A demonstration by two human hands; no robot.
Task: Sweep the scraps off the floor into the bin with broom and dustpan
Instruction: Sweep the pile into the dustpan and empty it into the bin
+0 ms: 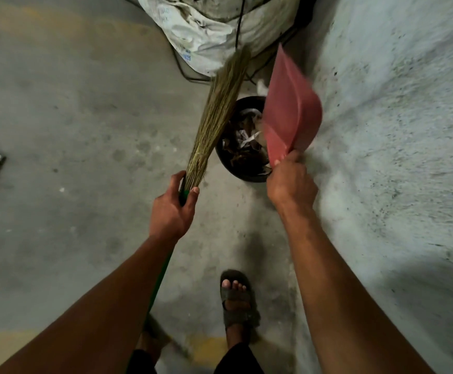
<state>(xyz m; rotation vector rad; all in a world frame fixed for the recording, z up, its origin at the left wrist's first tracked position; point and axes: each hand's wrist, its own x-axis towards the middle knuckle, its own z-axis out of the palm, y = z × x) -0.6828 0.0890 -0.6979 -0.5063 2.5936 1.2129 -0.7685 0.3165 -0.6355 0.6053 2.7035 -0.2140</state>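
I see my left hand (172,211) wrapped around the broom (217,117) where its green handle meets the bundle of dry, straw-coloured bristles, which slant up and away toward a crumpled white sack (206,31). My right hand (291,184) grips the handle end of the pink plastic dustpan (290,112), tipped on edge over the right rim of the round black bin (221,155). The bin stands on the grey concrete floor (71,117) between broom and dustpan, holding brown and white scraps (247,141). Faint blue print on the sack is too blurred for me to read. One sandalled foot (234,295) shows below.
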